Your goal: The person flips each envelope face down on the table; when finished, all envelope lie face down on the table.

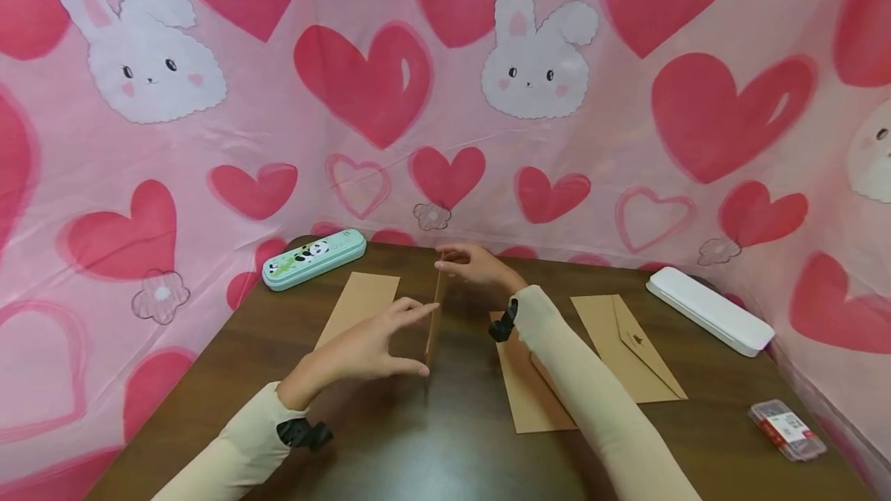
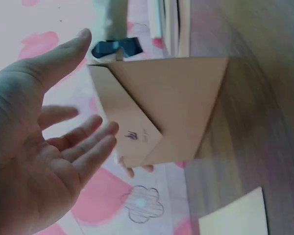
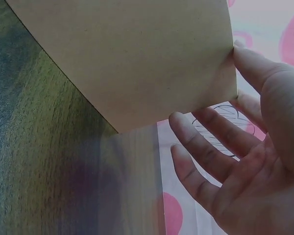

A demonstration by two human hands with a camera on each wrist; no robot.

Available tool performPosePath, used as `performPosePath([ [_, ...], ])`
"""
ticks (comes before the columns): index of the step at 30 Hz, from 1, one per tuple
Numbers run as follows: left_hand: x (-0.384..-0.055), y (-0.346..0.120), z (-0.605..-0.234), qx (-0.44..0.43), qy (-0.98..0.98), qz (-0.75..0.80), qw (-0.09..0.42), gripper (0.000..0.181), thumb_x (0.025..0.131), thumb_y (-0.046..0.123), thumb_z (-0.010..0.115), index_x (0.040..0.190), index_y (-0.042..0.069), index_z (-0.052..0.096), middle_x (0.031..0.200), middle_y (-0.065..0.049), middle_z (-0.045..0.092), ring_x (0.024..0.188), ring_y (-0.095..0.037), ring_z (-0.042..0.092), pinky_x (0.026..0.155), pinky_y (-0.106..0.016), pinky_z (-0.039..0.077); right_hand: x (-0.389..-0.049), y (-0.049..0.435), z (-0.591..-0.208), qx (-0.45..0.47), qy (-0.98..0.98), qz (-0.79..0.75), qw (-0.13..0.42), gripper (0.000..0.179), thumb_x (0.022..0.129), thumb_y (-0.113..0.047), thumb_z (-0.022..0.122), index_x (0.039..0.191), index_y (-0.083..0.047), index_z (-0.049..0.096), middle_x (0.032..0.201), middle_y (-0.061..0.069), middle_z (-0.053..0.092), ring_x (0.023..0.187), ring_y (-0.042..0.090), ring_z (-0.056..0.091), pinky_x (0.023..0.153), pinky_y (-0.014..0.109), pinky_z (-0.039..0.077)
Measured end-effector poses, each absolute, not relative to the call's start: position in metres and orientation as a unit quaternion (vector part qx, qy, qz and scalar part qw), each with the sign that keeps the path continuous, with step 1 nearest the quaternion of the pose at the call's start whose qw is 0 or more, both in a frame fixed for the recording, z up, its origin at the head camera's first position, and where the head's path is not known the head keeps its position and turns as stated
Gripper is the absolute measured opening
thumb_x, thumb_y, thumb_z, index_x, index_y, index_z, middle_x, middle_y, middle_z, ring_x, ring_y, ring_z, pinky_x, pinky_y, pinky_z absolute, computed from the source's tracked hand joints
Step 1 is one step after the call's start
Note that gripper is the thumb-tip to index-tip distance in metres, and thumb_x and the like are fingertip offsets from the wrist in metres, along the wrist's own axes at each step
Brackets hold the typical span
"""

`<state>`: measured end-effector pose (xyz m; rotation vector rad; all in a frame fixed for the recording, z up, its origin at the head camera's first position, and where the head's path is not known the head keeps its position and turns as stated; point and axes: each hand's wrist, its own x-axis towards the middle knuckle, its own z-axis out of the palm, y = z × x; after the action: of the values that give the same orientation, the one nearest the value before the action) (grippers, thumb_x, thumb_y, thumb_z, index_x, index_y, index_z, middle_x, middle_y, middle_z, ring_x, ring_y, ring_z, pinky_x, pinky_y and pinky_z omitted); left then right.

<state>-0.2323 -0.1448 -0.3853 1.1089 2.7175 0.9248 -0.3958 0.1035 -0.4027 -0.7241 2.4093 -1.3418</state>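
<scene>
A kraft-paper envelope [image 1: 435,323] stands on edge between the two hands, almost edge-on in the head view. Its pointed flap with a small dark print faces the left wrist camera, where the envelope [image 2: 181,98] shows its front. My right hand [image 1: 480,265] pinches it near the far upper corner; in the right wrist view the thumb [image 3: 255,66] lies at its edge and the plain back shows. On the near side my left hand [image 1: 365,342] has its fingers spread and the thumb apart, fingertips close beside the envelope.
Flat kraft paper [image 1: 365,296] lies left of the hands. Two more envelopes lie to the right, one [image 1: 525,400] partly under the right forearm, the other [image 1: 623,354] beyond it. Around them are a green panda pencil case [image 1: 316,260], a white case [image 1: 710,309] and a small plastic box [image 1: 788,429].
</scene>
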Motion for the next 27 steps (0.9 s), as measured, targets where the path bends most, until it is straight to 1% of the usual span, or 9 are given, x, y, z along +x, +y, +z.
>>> performPosePath([
  [3,-0.23,-0.142,-0.381,0.371,0.882,0.291,0.03,0.073,0.085,0.045,0.083,0.149,0.024,0.055,0.129,0.002,0.062,0.117,-0.016,0.06,0.101,-0.043,0.052,-0.397,0.102,-0.403,-0.248,0.834,-0.47,0.151,0.053,0.1,-0.037,0.067,0.15,-0.023,0.053,0.146,0.011,0.06,0.128,0.037,0.063,0.106,0.055,0.05],
  [5,-0.231,-0.14,-0.383,0.373,0.881,0.288,0.029,0.063,0.086,0.045,0.082,0.142,0.025,0.063,0.121,0.005,0.065,0.112,-0.012,0.061,0.099,-0.04,0.053,-0.397,0.102,-0.404,-0.246,0.836,-0.468,0.148,0.053,0.1,-0.036,0.067,0.15,-0.023,0.054,0.145,0.011,0.06,0.125,0.038,0.065,0.105,0.056,0.051],
  [10,-0.238,-0.137,-0.394,0.384,0.87,0.309,0.012,0.044,0.089,0.038,0.08,0.129,0.023,0.071,0.111,0.003,0.07,0.104,-0.011,0.063,0.092,-0.04,0.055,-0.397,0.103,-0.404,-0.246,0.835,-0.47,0.146,0.051,0.101,-0.035,0.066,0.149,-0.023,0.054,0.144,0.012,0.061,0.123,0.042,0.065,0.105,0.057,0.051],
  [12,-0.24,-0.136,-0.397,0.392,0.863,0.319,0.001,0.041,0.09,0.035,0.081,0.127,0.022,0.072,0.108,0.003,0.07,0.101,-0.01,0.063,0.088,-0.038,0.055,-0.397,0.103,-0.402,-0.247,0.834,-0.47,0.152,0.052,0.1,-0.036,0.067,0.149,-0.023,0.054,0.144,0.012,0.061,0.124,0.042,0.065,0.106,0.057,0.05],
  [14,-0.242,-0.136,-0.4,0.4,0.858,0.323,-0.01,0.038,0.09,0.032,0.081,0.126,0.021,0.073,0.106,0.004,0.069,0.096,-0.006,0.061,0.085,-0.033,0.054,-0.396,0.104,-0.4,-0.248,0.834,-0.467,0.157,0.053,0.1,-0.039,0.066,0.149,-0.022,0.053,0.144,0.012,0.061,0.124,0.042,0.064,0.105,0.057,0.05],
  [18,-0.243,-0.135,-0.403,0.412,0.848,0.333,-0.021,0.037,0.089,0.029,0.082,0.125,0.021,0.075,0.104,0.003,0.069,0.093,-0.004,0.059,0.081,-0.025,0.052,-0.396,0.108,-0.397,-0.255,0.835,-0.456,0.172,0.055,0.102,-0.04,0.064,0.151,-0.019,0.05,0.146,0.013,0.059,0.128,0.042,0.062,0.105,0.057,0.051],
  [20,-0.244,-0.136,-0.404,0.417,0.845,0.334,-0.021,0.037,0.09,0.029,0.082,0.125,0.02,0.075,0.103,0.001,0.069,0.091,-0.005,0.059,0.08,-0.024,0.051,-0.398,0.112,-0.396,-0.256,0.839,-0.448,0.172,0.055,0.104,-0.039,0.061,0.152,-0.017,0.048,0.148,0.013,0.058,0.128,0.041,0.062,0.103,0.055,0.053],
  [24,-0.244,-0.136,-0.405,0.42,0.843,0.335,-0.024,0.038,0.09,0.03,0.081,0.125,0.019,0.075,0.103,0.002,0.069,0.09,-0.004,0.058,0.079,-0.023,0.051,-0.404,0.122,-0.402,-0.241,0.846,-0.445,0.167,0.052,0.108,-0.036,0.053,0.153,-0.01,0.047,0.15,0.016,0.054,0.126,0.039,0.062,0.098,0.049,0.055],
  [27,-0.243,-0.137,-0.404,0.417,0.843,0.339,-0.025,0.038,0.09,0.029,0.082,0.125,0.019,0.075,0.102,0.004,0.068,0.09,-0.004,0.057,0.079,-0.026,0.052,-0.41,0.129,-0.411,-0.223,0.851,-0.446,0.163,0.052,0.108,-0.031,0.053,0.152,-0.003,0.047,0.149,0.02,0.055,0.122,0.038,0.064,0.095,0.047,0.055],
])
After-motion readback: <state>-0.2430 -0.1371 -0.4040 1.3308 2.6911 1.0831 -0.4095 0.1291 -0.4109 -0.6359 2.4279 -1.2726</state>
